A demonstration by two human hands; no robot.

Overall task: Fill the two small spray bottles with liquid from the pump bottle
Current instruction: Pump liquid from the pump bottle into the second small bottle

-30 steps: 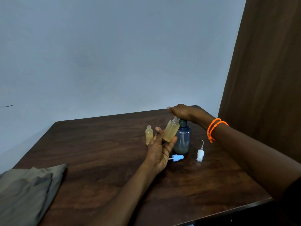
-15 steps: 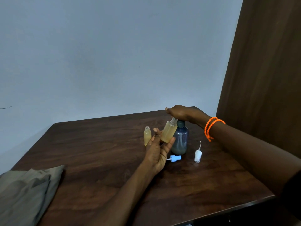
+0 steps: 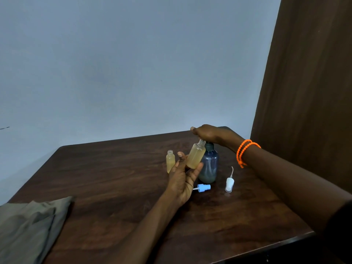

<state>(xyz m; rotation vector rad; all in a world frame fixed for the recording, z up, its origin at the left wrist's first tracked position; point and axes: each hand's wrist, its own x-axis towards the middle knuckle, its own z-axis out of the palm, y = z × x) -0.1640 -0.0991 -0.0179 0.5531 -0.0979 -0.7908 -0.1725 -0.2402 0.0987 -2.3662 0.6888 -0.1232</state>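
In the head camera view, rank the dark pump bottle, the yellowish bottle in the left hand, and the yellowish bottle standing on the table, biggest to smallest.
1. Dark blue-grey plastic pump bottle.
2. Tilted yellowish translucent bottle held in the left hand.
3. Upright open-necked yellowish bottle standing on the dark wooden table.

All three sit at similar depth.

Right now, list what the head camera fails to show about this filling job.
- Pump head and spout of the pump bottle: covered by the right hand.
- Whether liquid is flowing into the tilted spray bottle held by the left hand: neck meets the hand, too small.
- Pump bottle's liquid level: dark tinted plastic.
- Folded cloth: cut off by the left edge.
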